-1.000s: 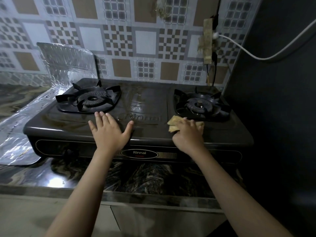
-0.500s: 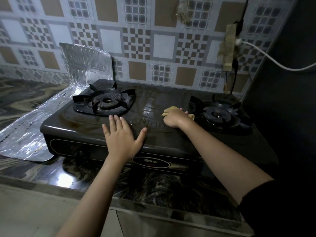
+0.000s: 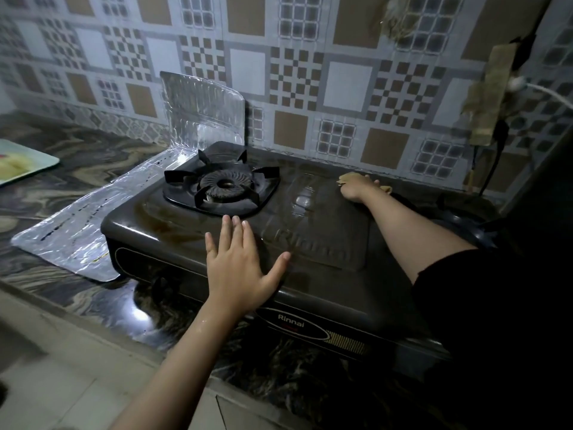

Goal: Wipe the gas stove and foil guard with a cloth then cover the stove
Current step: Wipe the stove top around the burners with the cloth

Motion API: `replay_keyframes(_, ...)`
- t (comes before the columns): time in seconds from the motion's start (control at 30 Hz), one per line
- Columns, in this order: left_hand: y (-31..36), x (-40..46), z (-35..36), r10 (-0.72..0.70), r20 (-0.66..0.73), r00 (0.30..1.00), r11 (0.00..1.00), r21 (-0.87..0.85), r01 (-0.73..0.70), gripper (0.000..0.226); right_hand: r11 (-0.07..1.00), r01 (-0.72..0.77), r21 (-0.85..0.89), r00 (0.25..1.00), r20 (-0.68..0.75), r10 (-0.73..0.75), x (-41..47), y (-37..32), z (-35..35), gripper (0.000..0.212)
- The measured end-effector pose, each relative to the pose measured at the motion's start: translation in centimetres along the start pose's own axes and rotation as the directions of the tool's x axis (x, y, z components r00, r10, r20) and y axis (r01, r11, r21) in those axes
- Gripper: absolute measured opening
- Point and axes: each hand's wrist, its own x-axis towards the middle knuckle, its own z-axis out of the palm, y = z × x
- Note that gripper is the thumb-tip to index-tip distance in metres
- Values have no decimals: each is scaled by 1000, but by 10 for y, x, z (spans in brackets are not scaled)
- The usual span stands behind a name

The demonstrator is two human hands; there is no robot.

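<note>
A dark two-burner gas stove (image 3: pixel 316 231) stands on the marble counter. My left hand (image 3: pixel 242 268) lies flat on its front edge with the fingers spread. At the stove's back middle, my right hand (image 3: pixel 356 187) presses a yellowish cloth (image 3: pixel 345 178) onto the top; only the cloth's edges show around the hand. The left burner grate (image 3: pixel 221 189) is in full view, while my right arm hides most of the right burner. A silver foil guard (image 3: pixel 201 119) stands upright behind the stove's left corner, and its other panel lies flat on the counter (image 3: pixel 71 237).
A pale green tray (image 3: pixel 21 164) sits at the far left of the marbled counter (image 3: pixel 86 159). A taped socket and a white cable (image 3: pixel 545 93) hang on the tiled wall at the right. A dark wall closes the right side.
My right hand has slid the cloth from the stove's front right, near the right burner, to the back middle. My left hand has stayed on the front edge. The view has shifted left.
</note>
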Motion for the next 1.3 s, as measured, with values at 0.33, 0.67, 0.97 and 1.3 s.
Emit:
replay_keyframes(0.33,2,2,-1,5,-32,999,1000,25,-4,113,997,68,48,997,-51,-65,40,-26,-5,55)
replay_keyframes(0.67,4,2,-3,-27,-7,1000,999,29,28,115,958,264,116,964,-7,-265,22,-17,2,57)
replay_keyframes(0.97,4,0,-6,-35,24,999,999,38,34,114,805,581,120,803,78,-591,-61,-34,40,67)
replay_keyframes(1.3,2,-3,-6,-6,31,999,999,-51,7,106,671,714,200,658,136,-741,-160,19,66,62)
